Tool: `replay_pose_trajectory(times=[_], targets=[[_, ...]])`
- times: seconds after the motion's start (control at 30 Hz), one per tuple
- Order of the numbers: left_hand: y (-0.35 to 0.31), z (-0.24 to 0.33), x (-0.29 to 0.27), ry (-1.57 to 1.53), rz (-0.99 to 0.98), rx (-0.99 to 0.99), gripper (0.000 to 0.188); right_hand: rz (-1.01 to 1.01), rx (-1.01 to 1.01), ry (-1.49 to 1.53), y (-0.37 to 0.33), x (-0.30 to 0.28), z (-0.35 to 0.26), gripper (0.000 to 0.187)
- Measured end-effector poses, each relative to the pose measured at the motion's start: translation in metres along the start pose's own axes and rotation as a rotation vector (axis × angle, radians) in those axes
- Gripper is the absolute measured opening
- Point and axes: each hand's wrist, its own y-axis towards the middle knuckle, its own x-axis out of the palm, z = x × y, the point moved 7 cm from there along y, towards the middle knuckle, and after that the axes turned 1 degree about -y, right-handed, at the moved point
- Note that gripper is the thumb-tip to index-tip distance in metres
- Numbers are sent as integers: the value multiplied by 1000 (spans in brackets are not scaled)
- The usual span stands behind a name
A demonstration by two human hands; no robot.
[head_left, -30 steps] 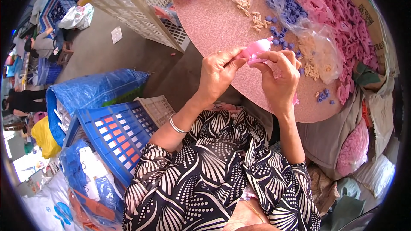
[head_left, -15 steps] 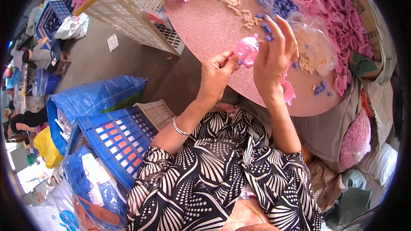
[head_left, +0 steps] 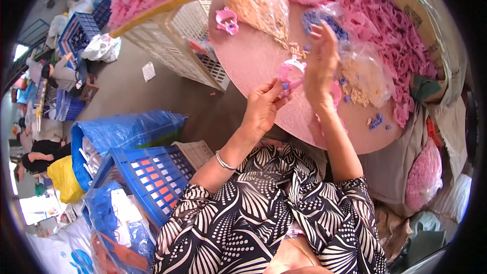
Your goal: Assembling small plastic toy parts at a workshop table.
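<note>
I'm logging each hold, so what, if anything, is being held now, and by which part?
The left grip pinches a pink plastic piece by its lower end, beside a small blue part. Nothing shows held in the open right grip.

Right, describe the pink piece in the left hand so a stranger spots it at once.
Find the pink table with the curved edge, then the left hand, seen against that edge. It pinches a small, ring-like pink piece. The other pink pieces lie loose or heaped; only this one is held up.
</note>
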Motion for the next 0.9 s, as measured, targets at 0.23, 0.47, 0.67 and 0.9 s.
replay_pose_trajectory(times=[0.23, 0.47, 0.67, 0.9], targets=[[-10, 24, 46, 60, -45, 62, 25, -99, -606, -659, 18, 7, -86, 50], [0, 15, 24, 172, 51, 35, 21, -173, -377, -440, 19, 19, -50, 56], [37, 118, 65, -149, -188, -78, 22, -76, -182, 272, 88, -28, -64, 80], [71, 392, 94, 412, -93, 768, 9, -28, -157, 152, 64, -106, -50, 69]])
